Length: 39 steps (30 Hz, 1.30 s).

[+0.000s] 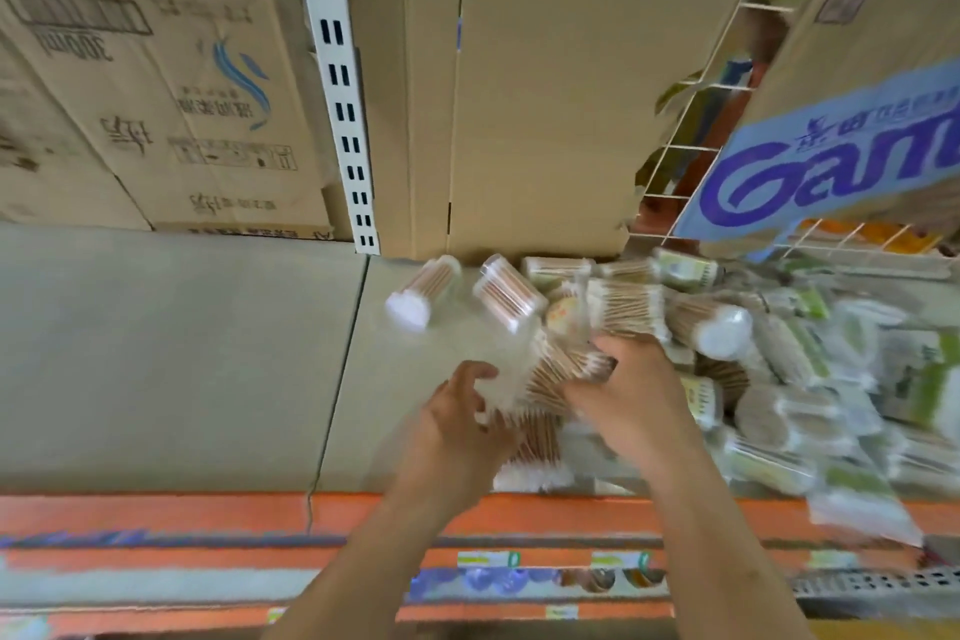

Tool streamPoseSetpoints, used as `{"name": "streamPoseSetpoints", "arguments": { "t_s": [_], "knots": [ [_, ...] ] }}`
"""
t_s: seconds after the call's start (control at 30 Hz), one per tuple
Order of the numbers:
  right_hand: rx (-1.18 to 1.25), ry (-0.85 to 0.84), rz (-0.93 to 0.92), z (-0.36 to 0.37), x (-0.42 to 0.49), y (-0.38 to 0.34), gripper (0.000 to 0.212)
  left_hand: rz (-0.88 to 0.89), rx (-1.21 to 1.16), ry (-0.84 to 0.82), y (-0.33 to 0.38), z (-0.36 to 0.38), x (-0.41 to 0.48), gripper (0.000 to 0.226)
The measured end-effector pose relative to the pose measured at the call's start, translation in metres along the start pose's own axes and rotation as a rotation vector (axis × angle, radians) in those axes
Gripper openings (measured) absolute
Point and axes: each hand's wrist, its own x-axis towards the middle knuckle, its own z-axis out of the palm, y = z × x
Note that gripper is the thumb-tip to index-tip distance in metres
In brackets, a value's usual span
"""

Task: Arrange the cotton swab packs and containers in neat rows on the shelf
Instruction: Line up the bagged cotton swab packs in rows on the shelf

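"Cotton swab packs [558,372]: how many, and where?"
"Too blurred to count. They're heaped on the right half of the shelf [182,353]. Left hand [460,418] and right hand [636,398] each curl their fingers round packs at its near edge. Two clear containers [423,294] lie tipped just left."
"Any writing?"
"Purple 'Gan', cut off, on a blue-banded carton [831,161] behind."

The head-worn camera looks forward and steeply down at the pale grey metal shelf board [182,353] from close range. Both forearms rise from the bottom edge, and the left hand [457,426] and right hand [634,400] meet near centre on the clear plastic cotton swab packs [769,411]. The orange shelf-front strip [156,515] crosses the lower frame, and brown cardboard cartons [540,94] fill the top. The wide lens bows straight edges, and motion blur smears the right side.
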Motion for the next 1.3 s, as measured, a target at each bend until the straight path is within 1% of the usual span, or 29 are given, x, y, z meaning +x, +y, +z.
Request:
{"name": "streamPoseSetpoints", "arguments": {
  "t_s": [0.03, 0.1, 0.17, 0.2, 0.27, 0.33, 0.4, 0.47, 0.53, 0.63, 0.7, 0.8, 0.9, 1.03, 1.17, 1.3],
  "knots": [
    [0.029, -0.004, -0.001, -0.001, -0.001, 0.003, 0.028, -0.033, -0.106, 0.046, 0.0, 0.004, -0.003, 0.048],
    [0.09, -0.009, -0.002, -0.003, -0.003, 0.009, 0.022, -0.11, -0.32, 0.127, -0.001, 0.012, -0.006, 0.054],
    [0.179, -0.01, 0.002, -0.004, -0.006, 0.016, 0.022, -0.198, -0.51, 0.158, -0.002, 0.016, -0.008, 0.054],
    [0.234, -0.01, 0.011, -0.004, -0.006, 0.021, 0.023, -0.221, -0.583, 0.157, -0.001, 0.017, -0.009, 0.048],
    [0.349, -0.002, 0.012, -0.005, -0.009, 0.03, 0.024, -0.205, -0.673, 0.165, 0.002, 0.02, -0.01, 0.029],
    [0.453, 0.015, -0.008, -0.007, -0.012, 0.039, 0.026, -0.186, -0.688, 0.209, 0.005, 0.023, -0.013, 0.027],
    [0.528, 0.038, -0.019, -0.008, -0.015, 0.046, 0.027, -0.167, -0.65, 0.295, 0.006, 0.028, -0.015, 0.02],
    [0.588, 0.033, -0.025, -0.008, -0.017, 0.051, 0.024, -0.142, -0.647, 0.358, 0.008, 0.029, -0.019, 0.025],
    [0.626, -0.001, -0.041, -0.005, -0.017, 0.053, 0.023, -0.109, -0.665, 0.393, 0.011, 0.026, -0.027, 0.021],
    [0.68, -0.062, -0.079, -0.001, -0.018, 0.047, 0.009, -0.087, -0.684, 0.438, 0.007, 0.014, -0.044, 0.021],
    [0.729, -0.115, -0.086, 0.004, -0.019, 0.038, 0.011, -0.102, -0.744, 0.479, -0.002, 0.002, -0.053, 0.025],
    [0.802, -0.207, -0.102, 0.015, -0.023, 0.019, 0.012, -0.127, -0.857, 0.545, -0.014, -0.02, -0.066, 0.028],
    [0.867, -0.291, -0.106, 0.033, -0.032, -0.005, 0.011, -0.117, -0.932, 0.597, -0.028, -0.049, -0.079, 0.025],
    [0.867, -0.357, -0.121, 0.067, -0.05, -0.044, 0.006, -0.116, -0.932, 0.666, -0.061, -0.093, -0.1, 0.023],
    [0.866, -0.405, -0.129, 0.115, -0.073, -0.094, 0.005, -0.132, -0.928, 0.707, -0.102, -0.148, -0.123, 0.027],
    [0.877, -0.453, -0.125, 0.17, -0.107, -0.154, 0.006, -0.097, -0.889, 0.705, -0.138, -0.215, -0.149, 0.017]
  ]
}}
